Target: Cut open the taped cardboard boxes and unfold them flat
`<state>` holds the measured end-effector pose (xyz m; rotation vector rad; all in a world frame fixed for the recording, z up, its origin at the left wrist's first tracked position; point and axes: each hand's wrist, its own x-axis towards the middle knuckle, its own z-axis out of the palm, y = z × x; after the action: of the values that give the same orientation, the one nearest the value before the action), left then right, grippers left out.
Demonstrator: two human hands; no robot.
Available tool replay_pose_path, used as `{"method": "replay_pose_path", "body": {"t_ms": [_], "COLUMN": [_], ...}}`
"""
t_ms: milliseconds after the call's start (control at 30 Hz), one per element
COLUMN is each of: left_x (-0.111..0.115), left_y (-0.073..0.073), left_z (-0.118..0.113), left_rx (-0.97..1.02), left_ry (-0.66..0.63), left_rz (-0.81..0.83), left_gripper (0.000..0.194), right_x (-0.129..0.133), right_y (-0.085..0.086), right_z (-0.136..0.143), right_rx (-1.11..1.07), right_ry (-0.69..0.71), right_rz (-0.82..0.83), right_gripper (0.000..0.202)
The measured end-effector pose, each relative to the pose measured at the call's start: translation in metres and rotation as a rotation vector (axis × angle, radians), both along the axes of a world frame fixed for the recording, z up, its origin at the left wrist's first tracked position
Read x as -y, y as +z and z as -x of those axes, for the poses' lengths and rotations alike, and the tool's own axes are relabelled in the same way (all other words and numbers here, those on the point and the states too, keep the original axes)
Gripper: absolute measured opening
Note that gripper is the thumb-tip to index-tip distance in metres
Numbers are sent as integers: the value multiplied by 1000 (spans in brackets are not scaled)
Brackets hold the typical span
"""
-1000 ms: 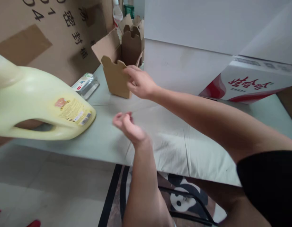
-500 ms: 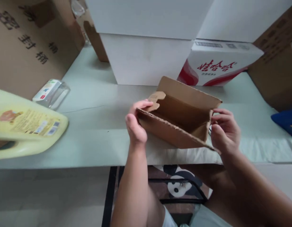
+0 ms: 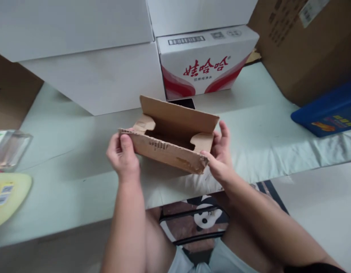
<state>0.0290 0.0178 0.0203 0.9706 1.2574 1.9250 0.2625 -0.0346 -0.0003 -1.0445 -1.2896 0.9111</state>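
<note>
A small brown cardboard box point(image 3: 169, 151) is held near the table's front edge, its top open and its long flaps standing apart. My left hand point(image 3: 122, 155) grips its left end, the thumb on the near flap and the fingers behind. At the right end my right hand point(image 3: 221, 153) holds the near corner with the thumb, while its other fingers lie along the outer side. Both short end flaps are bent at the opening. The inside is dark, and I cannot make out anything in it.
White boxes point(image 3: 92, 76) stand behind, beside a red and white carton point(image 3: 206, 68). A dark flat object point(image 3: 182, 103) lies before the carton. At right are a blue package point(image 3: 329, 110) and a large brown carton point(image 3: 312, 49); at left, a yellow bottle point(image 3: 10, 197) and a clear plastic pack point(image 3: 11, 149).
My view has swung to the right. My right hand has raised the right short flap, which now shows at the opening, and its thumb has shifted onto the near corner.
</note>
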Motion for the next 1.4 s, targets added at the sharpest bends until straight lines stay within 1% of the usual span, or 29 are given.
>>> {"method": "replay_pose_path", "body": {"t_ms": [33,100,167,267,400,467,533,600,667,733,800,833,900,967,1033,1133,1267,1400], "left_x": [-1,-2,-2,2,11,18,27,38,49,59,67,69,71,70,68,67,67,68], "left_y": [-1,-2,-2,-2,-4,-3,0,5,9,10,8,6,2,0,-1,-2,-5,-7], "left_z": [0,0,-2,-7,-12,-15,-17,-21,-27,-33,-40,-43,-48,-52,-54,-55,-53,-51], "left_rx": [-39,-58,-41,-29,-32,-22,5,33,42,20,-26,-47,-63,-52,-51,-76,-109,-135], "left_ry": [16,12,55,77,70,83,79,76,85,89,73,65,51,54,66,81,77,53], "left_rz": [-72,-126,-188,-194,-148,-171,-175,-143,-113,-105,-112,-119,-129,-126,-116,-101,-68,-42], "left_gripper": [41,44,44,43,33,29,27,32,36,32,19,18,33,42,43,45,44,43], "right_x": [0,0,2,8,17,22,27,30,33,35,36,37,38,41,44,50,56,57], "right_y": [0,2,6,13,18,20,22,25,26,23,17,14,9,7,7,6,2,2], "right_z": [-1,-1,-1,-2,-6,-9,-13,-18,-24,-30,-37,-40,-46,-51,-55,-62,-69,-70], "right_rx": [12,33,62,126,147,136,111,92,85,69,29,10,-1,24,50,88,154,115], "right_ry": [12,38,57,71,47,17,14,42,68,84,93,94,83,64,63,82,111,87], "right_rz": [-7,-26,-36,-22,-26,-43,-51,-47,-46,-62,-75,-76,-67,-60,-72,-81,-23,23], "right_gripper": [92,90,87,86,81,72,57,43,34,31,28,27,29,34,36,33,30,23]}}
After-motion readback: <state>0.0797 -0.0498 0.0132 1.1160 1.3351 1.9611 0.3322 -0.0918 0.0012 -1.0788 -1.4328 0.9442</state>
